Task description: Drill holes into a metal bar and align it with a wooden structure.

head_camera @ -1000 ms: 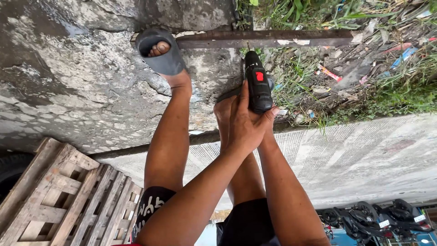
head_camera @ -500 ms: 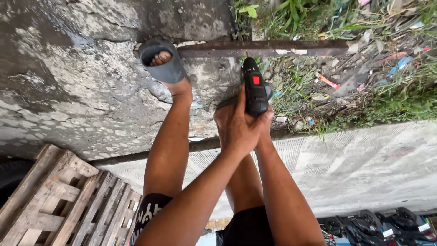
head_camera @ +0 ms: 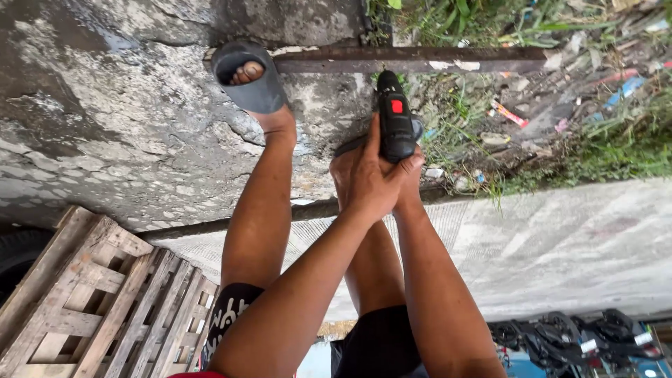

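Note:
Both my hands grip a black power drill [head_camera: 395, 119] with a red button. My left hand [head_camera: 362, 178] wraps over the handle from the left, and my right hand [head_camera: 414, 171] clasps it from the right. The drill's tip points down at a long rusty metal bar [head_camera: 434, 60] lying across the cracked concrete. My foot in a grey slipper [head_camera: 253, 84] rests at the bar's left end.
A weathered wooden pallet [head_camera: 91, 294] lies at lower left. Grass and scattered litter [head_camera: 560, 105] lie right of the bar. A pale concrete slab [head_camera: 560, 245] runs across the lower right, with black machine parts [head_camera: 581, 336] at the bottom right corner.
Both hands stay clasped on the drill over the bar; only the view shifts slightly.

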